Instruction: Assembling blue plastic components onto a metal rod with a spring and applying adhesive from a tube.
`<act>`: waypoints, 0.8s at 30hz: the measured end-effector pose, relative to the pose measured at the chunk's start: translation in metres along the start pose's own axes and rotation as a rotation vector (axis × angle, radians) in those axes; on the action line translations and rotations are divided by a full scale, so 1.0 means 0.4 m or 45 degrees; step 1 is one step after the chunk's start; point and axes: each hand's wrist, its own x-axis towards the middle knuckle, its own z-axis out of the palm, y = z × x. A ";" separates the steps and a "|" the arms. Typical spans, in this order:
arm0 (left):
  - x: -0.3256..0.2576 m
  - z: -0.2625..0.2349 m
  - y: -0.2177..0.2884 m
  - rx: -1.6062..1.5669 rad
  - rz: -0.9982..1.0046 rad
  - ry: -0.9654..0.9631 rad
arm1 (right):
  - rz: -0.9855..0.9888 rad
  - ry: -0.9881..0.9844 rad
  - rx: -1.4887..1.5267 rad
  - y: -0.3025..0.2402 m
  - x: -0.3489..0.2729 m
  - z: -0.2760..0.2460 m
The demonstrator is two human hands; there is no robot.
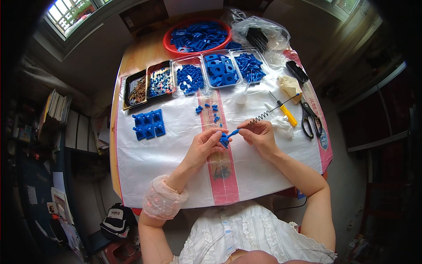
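A small blue part (224,142) is pinched in the left hand (207,144); a slim blue piece (234,132), angled toward it, is gripped by the right hand (262,137). Beyond the right hand, rightward, a yellow-handled screwdriver (288,115) is laid.

The blue part (225,141) looks like smooth plastic.

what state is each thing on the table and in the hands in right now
left hand, closed on a blue part
right hand, pinching a slim blue piece
black scissors, lying down, apparently shut
screwdriver, lying down, shaft pointing away from the person
red basin, heaped with blue pieces
three clear trays, all holding blue pieces
two black trays, holding small hardware
plastic bag, crumpled
blue square pieces, grouped in two rows
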 end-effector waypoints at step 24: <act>-0.009 0.018 0.007 0.114 0.186 0.104 | 0.027 0.012 -0.001 0.001 0.007 0.004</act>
